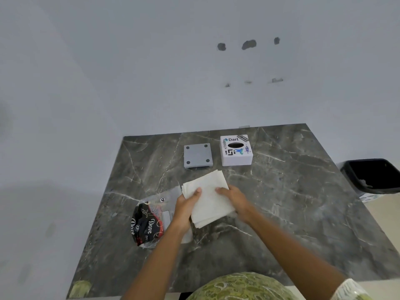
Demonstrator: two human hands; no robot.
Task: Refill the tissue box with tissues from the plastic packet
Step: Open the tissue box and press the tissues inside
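Observation:
A stack of white tissues (208,197) is held over the middle of the dark marble table (292,202). My left hand (187,204) grips its left edge and my right hand (232,197) grips its right edge. The plastic packet (149,221), black and red with clear parts, lies flat and crumpled to the left of my left hand. The white tissue box (236,151), covered in stickers and with an oval slot on top, stands at the far side of the table. Its grey base plate (198,155) lies next to it on the left, apart from the box.
A black waste bin (372,175) stands on the floor beyond the table's right edge. A pale wall runs behind the table. The table's left edge is close to the packet.

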